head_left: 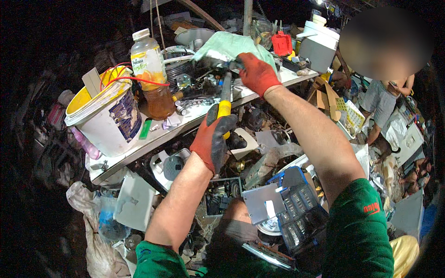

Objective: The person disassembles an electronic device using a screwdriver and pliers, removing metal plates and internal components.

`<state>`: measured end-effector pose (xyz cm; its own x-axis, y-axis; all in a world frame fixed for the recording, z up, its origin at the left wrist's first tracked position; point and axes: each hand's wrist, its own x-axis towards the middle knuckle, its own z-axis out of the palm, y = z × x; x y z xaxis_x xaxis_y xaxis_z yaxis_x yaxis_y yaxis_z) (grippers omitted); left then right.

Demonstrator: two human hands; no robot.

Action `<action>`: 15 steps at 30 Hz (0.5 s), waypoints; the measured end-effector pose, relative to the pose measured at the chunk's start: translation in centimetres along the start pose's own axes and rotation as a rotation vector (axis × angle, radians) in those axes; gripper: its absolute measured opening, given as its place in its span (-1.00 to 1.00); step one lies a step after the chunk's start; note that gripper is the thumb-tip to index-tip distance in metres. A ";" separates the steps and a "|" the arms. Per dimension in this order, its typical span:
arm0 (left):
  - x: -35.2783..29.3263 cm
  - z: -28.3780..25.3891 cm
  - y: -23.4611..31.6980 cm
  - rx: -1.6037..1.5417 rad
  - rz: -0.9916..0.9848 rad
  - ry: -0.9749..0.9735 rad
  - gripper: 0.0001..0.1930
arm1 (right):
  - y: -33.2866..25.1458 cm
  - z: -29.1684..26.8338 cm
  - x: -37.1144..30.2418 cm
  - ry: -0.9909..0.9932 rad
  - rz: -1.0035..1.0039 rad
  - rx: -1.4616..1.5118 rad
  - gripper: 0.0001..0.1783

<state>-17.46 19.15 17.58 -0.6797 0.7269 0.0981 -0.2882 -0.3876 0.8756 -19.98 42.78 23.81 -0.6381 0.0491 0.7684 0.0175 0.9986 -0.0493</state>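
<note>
My left hand (pixel 214 140), in a red and black glove, grips the yellow and black handle of a hammer (pixel 225 99) that points up toward the cluttered white shelf (pixel 153 139). My right hand (pixel 256 73), also gloved in red, holds down a small metal part on the shelf by the hammer's head, next to a crumpled pale green cloth (pixel 232 45). The part itself is mostly hidden under the fingers.
A yellow and white bucket (pixel 107 113) with red wires and a plastic bottle (pixel 150 74) of brown liquid stand on the shelf's left. Scrap electronics, metal plates and a blue crate (pixel 296 208) lie below. A person (pixel 384 92) sits at the right.
</note>
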 end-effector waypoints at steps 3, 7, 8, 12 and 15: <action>-0.4 -1.4 0.4 -0.041 0.022 -0.014 -0.66 | 2.3 0.7 1.5 0.089 0.074 -0.080 -0.61; -0.8 -2.0 0.7 -0.094 0.016 -0.047 -0.59 | 4.4 0.6 2.2 0.176 0.224 -0.117 -0.59; -0.7 -2.0 0.5 -0.106 0.017 -0.055 -0.57 | 4.9 0.5 2.4 0.242 0.274 -0.137 -0.59; -1.0 -3.1 1.0 -0.110 -0.028 -0.076 -0.43 | 3.3 -1.5 3.6 0.224 0.612 0.271 -0.63; -0.1 -3.9 -0.6 0.151 0.007 0.026 -0.33 | 5.5 -1.6 4.0 0.253 0.611 0.395 -0.62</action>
<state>-19.86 17.14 15.18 -0.6989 0.7090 0.0944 -0.1795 -0.3016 0.9364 -21.20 48.52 27.65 -0.4074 0.6403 0.6512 0.0041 0.7143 -0.6998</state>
